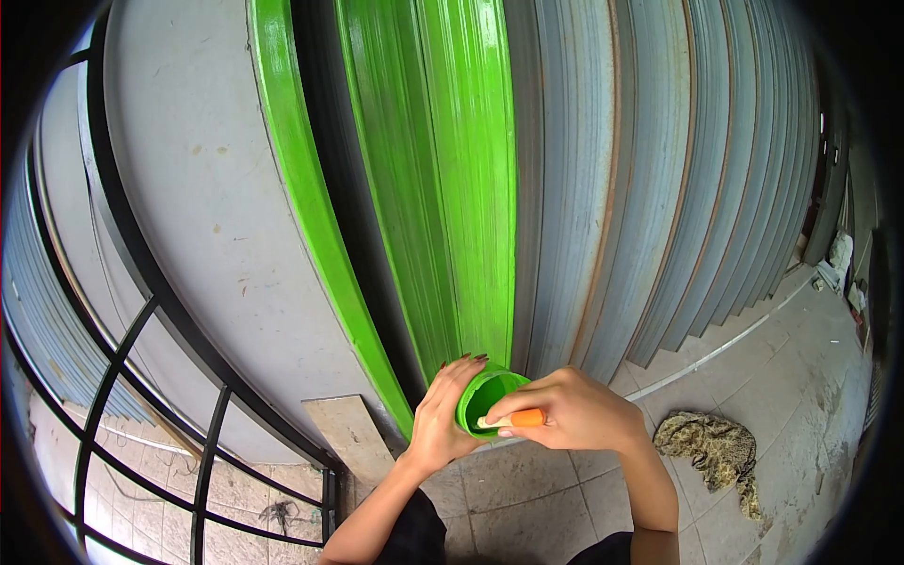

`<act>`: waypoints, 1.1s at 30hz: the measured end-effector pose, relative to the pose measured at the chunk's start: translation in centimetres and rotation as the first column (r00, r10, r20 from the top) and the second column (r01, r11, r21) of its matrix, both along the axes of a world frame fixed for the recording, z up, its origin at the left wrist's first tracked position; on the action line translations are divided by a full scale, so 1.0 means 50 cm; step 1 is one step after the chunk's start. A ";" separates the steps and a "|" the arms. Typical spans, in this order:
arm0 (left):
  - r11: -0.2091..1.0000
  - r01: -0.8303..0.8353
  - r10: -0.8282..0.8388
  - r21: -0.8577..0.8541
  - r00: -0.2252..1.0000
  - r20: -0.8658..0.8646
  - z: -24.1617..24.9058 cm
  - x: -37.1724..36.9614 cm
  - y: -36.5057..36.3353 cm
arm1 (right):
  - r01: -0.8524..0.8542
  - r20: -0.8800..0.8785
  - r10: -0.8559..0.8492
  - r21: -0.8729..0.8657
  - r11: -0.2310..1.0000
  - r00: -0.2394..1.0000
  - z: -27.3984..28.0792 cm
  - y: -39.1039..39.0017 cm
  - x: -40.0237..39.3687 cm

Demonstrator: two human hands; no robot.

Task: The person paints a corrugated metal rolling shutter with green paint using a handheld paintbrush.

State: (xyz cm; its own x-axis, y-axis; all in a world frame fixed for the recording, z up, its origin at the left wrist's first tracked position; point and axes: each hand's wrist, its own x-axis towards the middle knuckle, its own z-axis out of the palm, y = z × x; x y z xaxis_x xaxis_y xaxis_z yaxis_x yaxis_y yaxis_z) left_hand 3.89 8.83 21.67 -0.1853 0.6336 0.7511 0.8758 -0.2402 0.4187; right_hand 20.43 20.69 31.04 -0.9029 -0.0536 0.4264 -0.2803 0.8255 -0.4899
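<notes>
My left hand (441, 414) is wrapped around the side of a small tub of green paint (468, 395), tilted so that its inside faces me. In my right hand (574, 410) is a paintbrush (529, 417) with an orange and pale handle. The brush's bristle end is down inside the tub and I cannot see it. Right in front of my hands stands a folding metal shutter; its nearest panels (471, 207) are glossy green, streaked darker on the left one. A green frame post (325, 217) runs beside them.
Grey, rust-edged shutter panels (650, 179) continue to the right. At left are a pale wall (188, 141) and a black metal grille (212, 447). A tile piece (350, 435) leans at the wall's foot. A crumpled patterned cloth (706, 447) lies on the tiled floor (523, 490).
</notes>
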 end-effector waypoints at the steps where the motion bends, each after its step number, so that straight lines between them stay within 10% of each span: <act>1: 1.000 -0.008 0.008 -0.006 1.000 0.013 0.000 0.001 0.000 | 0.009 -0.008 -0.009 -0.021 1.000 1.000 0.002 0.000 0.001; 7: 0.996 -0.090 0.091 -0.015 0.987 0.134 0.001 -0.002 -0.002 | 0.244 -0.033 -0.242 0.179 0.953 0.970 0.024 -0.015 0.022; 13: 0.979 -0.204 0.204 -0.022 0.956 0.212 -0.003 -0.007 0.000 | -0.004 -0.076 -0.031 -0.423 0.906 0.997 -0.013 0.015 -0.014; 33: 0.967 -0.243 0.254 -0.073 0.926 0.280 0.005 -0.014 -0.008 | -0.109 -0.206 0.002 -0.508 0.855 0.978 -0.045 0.037 -0.049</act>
